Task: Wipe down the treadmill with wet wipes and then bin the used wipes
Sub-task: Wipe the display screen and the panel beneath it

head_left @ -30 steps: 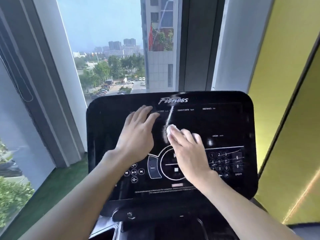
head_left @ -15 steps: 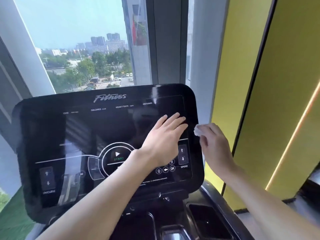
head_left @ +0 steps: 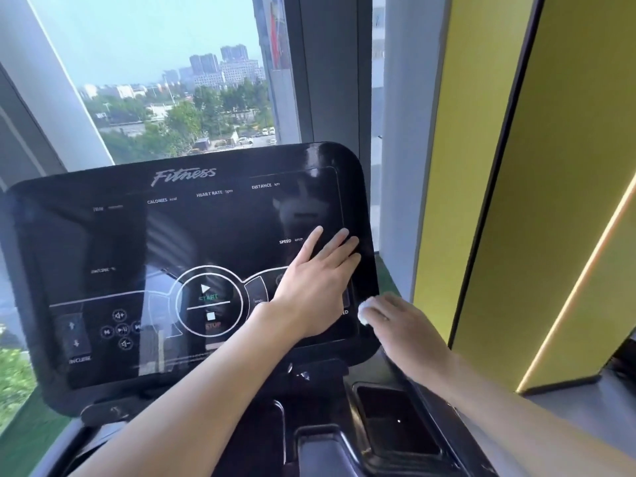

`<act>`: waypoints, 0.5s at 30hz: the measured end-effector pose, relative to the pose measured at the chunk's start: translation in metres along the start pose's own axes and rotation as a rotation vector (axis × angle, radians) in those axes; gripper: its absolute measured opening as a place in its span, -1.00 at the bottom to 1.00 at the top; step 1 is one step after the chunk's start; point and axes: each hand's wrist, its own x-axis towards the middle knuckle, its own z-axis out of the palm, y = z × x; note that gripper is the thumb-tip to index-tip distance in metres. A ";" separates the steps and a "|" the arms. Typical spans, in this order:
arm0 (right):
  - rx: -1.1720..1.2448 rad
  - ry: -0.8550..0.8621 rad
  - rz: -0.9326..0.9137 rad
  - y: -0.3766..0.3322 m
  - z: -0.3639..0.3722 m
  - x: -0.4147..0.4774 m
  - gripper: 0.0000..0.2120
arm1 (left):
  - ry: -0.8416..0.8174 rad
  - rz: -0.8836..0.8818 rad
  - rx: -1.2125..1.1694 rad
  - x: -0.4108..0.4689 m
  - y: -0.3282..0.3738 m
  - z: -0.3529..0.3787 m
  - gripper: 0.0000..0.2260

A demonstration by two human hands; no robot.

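One wet wipe (head_left: 364, 313) is bunched in the grip of the right hand (head_left: 402, 321), now brought lower along the right edge of the treadmill console (head_left: 206, 235); just left of that grip the left hand (head_left: 316, 287) is laid flat. Edge wiping is judged underway.

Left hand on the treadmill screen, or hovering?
Touching. Head view: the left hand lies flat on the screen, its straight fingers laid on the glass with no gap visible.

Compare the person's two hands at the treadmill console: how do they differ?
The left hand lies flat, fingers straight, holding nothing; the right hand grips a wipe. The left hand rests on the screen; the right hand is at the console edge. Both are bare.
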 end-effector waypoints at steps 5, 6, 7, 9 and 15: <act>0.033 0.154 0.126 0.005 -0.016 0.051 -0.89 | -0.003 -0.021 0.007 -0.001 0.005 -0.001 -0.44; 0.043 0.112 0.121 0.001 -0.011 0.044 -0.95 | -0.004 -0.023 0.007 -0.001 0.005 -0.001 -0.44; 0.046 0.058 0.102 -0.004 -0.004 0.031 -0.95 | -0.007 -0.023 0.010 0.000 0.006 0.000 -0.43; 0.080 -0.053 0.017 -0.015 0.011 -0.005 -0.76 | -0.008 -0.020 0.020 0.001 0.006 0.000 -0.43; 0.161 0.026 0.139 -0.010 0.016 -0.013 -0.70 | 0.000 -0.023 0.015 -0.001 0.012 0.002 -0.47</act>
